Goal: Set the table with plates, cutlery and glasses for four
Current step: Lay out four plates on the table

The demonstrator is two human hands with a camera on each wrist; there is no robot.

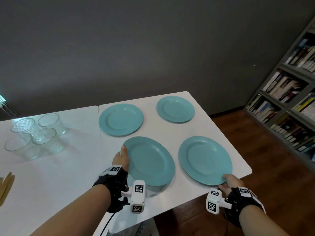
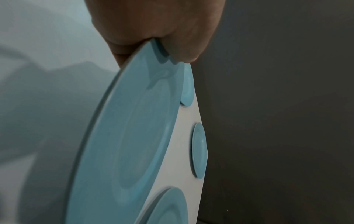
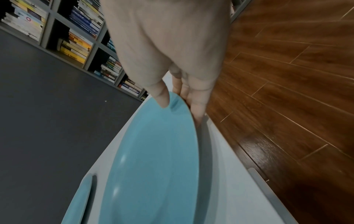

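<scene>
white table [image 1: 170, 133], teal plates [image 1: 175, 111], glasses [image 1: 46, 140]

A home dining room: white table [image 1: 68, 167] under the hands, full bookshelf [image 1: 289, 92] to their right, wood floor [image 1: 255, 133].

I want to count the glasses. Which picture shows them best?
The head view: four clear glasses stand clustered on the white table, far left. Neither wrist view shows them; both are filled by blue plates.
</scene>
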